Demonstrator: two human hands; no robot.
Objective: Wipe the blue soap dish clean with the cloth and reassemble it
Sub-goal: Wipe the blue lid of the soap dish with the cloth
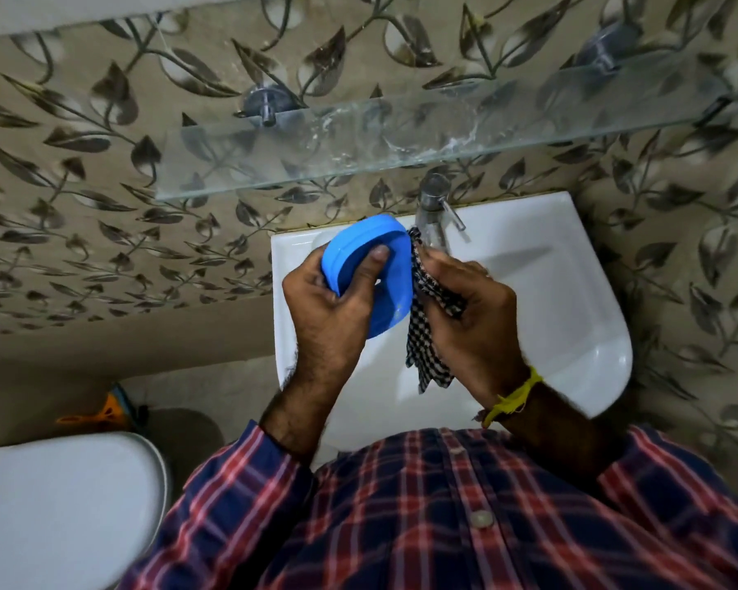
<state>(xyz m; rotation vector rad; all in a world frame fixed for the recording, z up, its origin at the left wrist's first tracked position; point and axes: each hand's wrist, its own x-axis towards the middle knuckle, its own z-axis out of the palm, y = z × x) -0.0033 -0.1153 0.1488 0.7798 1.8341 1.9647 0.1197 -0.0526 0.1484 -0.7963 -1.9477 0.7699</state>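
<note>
The blue soap dish (365,249) is held tilted on its edge above the white sink (571,291), just left of the tap (433,206). The left hand (329,313) grips it, thumb curled over its rim. The right hand (469,308) clutches the checkered cloth (422,334), pressed against the dish's right side.

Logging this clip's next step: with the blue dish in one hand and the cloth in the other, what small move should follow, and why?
Probably rub the checkered cloth across the blue soap dish. The left hand grips the dish tilted over the white sink, and the right hand holds the cloth bunched against the dish's right edge, mostly hanging below.
</note>
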